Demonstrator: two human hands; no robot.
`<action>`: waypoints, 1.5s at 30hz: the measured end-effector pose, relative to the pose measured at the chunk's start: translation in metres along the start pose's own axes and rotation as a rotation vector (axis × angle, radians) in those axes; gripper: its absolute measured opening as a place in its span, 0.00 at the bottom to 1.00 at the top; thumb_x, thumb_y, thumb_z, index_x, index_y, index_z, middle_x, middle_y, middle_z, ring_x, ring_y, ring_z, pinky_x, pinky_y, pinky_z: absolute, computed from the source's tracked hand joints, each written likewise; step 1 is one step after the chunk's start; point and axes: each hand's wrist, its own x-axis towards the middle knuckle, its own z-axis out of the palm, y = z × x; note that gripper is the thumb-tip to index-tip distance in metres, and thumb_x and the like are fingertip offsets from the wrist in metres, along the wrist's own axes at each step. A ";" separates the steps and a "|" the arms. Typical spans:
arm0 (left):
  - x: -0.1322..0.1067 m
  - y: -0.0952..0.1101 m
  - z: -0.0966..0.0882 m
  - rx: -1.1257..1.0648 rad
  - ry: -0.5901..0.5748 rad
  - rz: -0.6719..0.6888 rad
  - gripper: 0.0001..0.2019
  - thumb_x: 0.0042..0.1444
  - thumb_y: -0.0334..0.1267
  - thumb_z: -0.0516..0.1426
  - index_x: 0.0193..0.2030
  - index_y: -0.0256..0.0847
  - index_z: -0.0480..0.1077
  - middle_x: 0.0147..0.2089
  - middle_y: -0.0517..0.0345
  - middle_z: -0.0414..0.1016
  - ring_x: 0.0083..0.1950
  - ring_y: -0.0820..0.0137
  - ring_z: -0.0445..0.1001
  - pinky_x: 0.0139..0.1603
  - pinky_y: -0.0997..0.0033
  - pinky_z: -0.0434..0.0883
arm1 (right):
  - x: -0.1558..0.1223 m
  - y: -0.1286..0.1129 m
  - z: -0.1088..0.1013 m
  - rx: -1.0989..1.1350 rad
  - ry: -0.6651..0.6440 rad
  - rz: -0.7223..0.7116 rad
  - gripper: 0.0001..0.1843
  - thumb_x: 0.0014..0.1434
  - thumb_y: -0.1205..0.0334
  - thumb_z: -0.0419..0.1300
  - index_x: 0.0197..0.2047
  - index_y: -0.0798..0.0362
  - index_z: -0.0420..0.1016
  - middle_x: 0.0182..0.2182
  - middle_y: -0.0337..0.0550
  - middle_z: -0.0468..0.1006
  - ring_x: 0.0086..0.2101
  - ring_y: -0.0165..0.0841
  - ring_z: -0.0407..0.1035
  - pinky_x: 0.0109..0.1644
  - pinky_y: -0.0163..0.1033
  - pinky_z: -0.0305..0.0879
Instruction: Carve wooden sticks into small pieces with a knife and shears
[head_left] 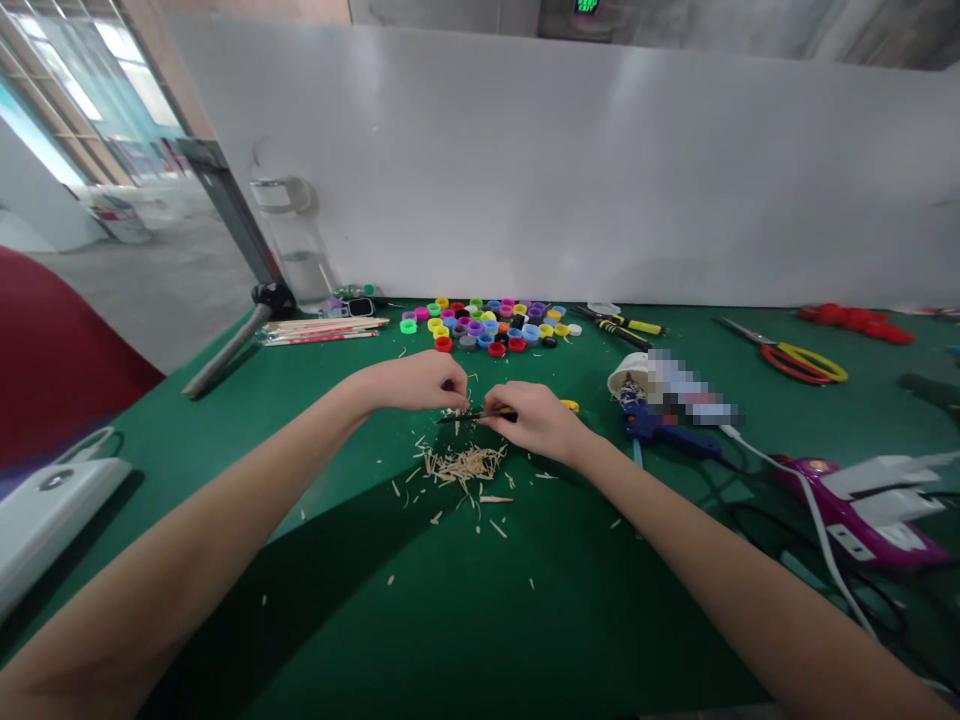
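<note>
My right hand (534, 418) is closed around a black-and-yellow craft knife (571, 406). Its thin dark blade points left, above the green table (450, 620). Close beside the blade tip, my left hand (429, 380) is closed in a pinch. Whatever lies between those fingertips is too small to make out, though pale slivers show just under them. A small heap of wood shavings (466, 464) lies in front of both hands, with loose slivers scattered around it.
Colourful bottle caps (491, 325) cluster behind the hands. Thin sticks (326, 328) and a hammer (229, 352) lie left. Rightward are a white cup (628, 372), a blue glue gun (671, 432), scissors (795, 358), pliers (619, 328) and a purple power strip (847, 515) with cables.
</note>
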 end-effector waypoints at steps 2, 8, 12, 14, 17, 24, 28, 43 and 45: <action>0.000 -0.001 0.001 0.000 0.004 -0.001 0.13 0.55 0.45 0.51 0.28 0.39 0.70 0.29 0.56 0.72 0.26 0.74 0.65 0.25 0.72 0.60 | 0.000 0.000 0.002 -0.016 0.008 -0.008 0.04 0.58 0.62 0.56 0.34 0.53 0.68 0.30 0.41 0.74 0.32 0.30 0.66 0.35 0.35 0.58; 0.002 -0.003 0.002 -0.014 0.001 -0.003 0.14 0.55 0.46 0.51 0.28 0.39 0.69 0.26 0.58 0.69 0.24 0.75 0.62 0.23 0.73 0.58 | 0.002 0.002 0.003 -0.019 -0.014 0.037 0.05 0.57 0.60 0.57 0.35 0.52 0.70 0.31 0.40 0.76 0.32 0.31 0.68 0.34 0.36 0.57; 0.002 -0.002 0.003 -0.019 0.022 -0.013 0.14 0.55 0.46 0.51 0.28 0.38 0.70 0.25 0.58 0.69 0.23 0.76 0.61 0.24 0.74 0.57 | 0.006 0.005 0.001 -0.009 -0.055 0.059 0.06 0.56 0.60 0.58 0.36 0.52 0.71 0.31 0.39 0.77 0.31 0.30 0.68 0.35 0.35 0.57; 0.001 -0.002 0.003 -0.030 0.026 -0.014 0.14 0.55 0.45 0.51 0.28 0.39 0.70 0.25 0.59 0.69 0.23 0.76 0.60 0.24 0.74 0.57 | 0.008 0.006 0.000 -0.003 -0.064 0.062 0.06 0.55 0.60 0.58 0.35 0.52 0.71 0.30 0.38 0.77 0.31 0.29 0.68 0.34 0.35 0.57; 0.001 0.000 0.004 -0.040 0.028 -0.020 0.14 0.55 0.45 0.52 0.29 0.39 0.71 0.25 0.59 0.68 0.23 0.77 0.59 0.24 0.73 0.57 | 0.010 0.006 -0.001 0.009 -0.085 0.065 0.05 0.54 0.61 0.59 0.34 0.52 0.71 0.30 0.37 0.76 0.30 0.28 0.68 0.34 0.34 0.56; 0.000 0.006 0.004 -0.030 0.045 -0.003 0.12 0.54 0.42 0.52 0.26 0.38 0.69 0.22 0.61 0.63 0.22 0.77 0.57 0.23 0.74 0.55 | 0.013 0.004 -0.002 0.003 -0.148 0.083 0.04 0.54 0.61 0.60 0.34 0.52 0.72 0.29 0.38 0.76 0.30 0.29 0.68 0.33 0.34 0.56; 0.001 0.005 0.004 -0.033 0.041 0.008 0.11 0.54 0.41 0.51 0.28 0.38 0.70 0.24 0.60 0.67 0.23 0.77 0.59 0.24 0.74 0.56 | 0.013 0.004 0.001 -0.002 -0.181 0.077 0.05 0.54 0.62 0.61 0.34 0.52 0.71 0.31 0.40 0.77 0.32 0.31 0.69 0.33 0.35 0.57; -0.004 0.000 -0.001 0.025 0.043 -0.026 0.14 0.54 0.47 0.52 0.28 0.39 0.70 0.27 0.57 0.72 0.25 0.75 0.65 0.25 0.73 0.58 | -0.009 -0.010 -0.006 0.043 -0.172 -0.031 0.03 0.56 0.65 0.54 0.32 0.51 0.67 0.29 0.39 0.72 0.32 0.30 0.64 0.35 0.36 0.56; -0.005 0.002 -0.001 0.033 0.043 -0.024 0.14 0.55 0.47 0.52 0.28 0.39 0.70 0.27 0.57 0.71 0.25 0.75 0.64 0.25 0.73 0.58 | -0.010 -0.010 -0.008 0.043 -0.159 -0.014 0.02 0.55 0.65 0.55 0.32 0.51 0.67 0.29 0.38 0.72 0.32 0.30 0.64 0.34 0.35 0.56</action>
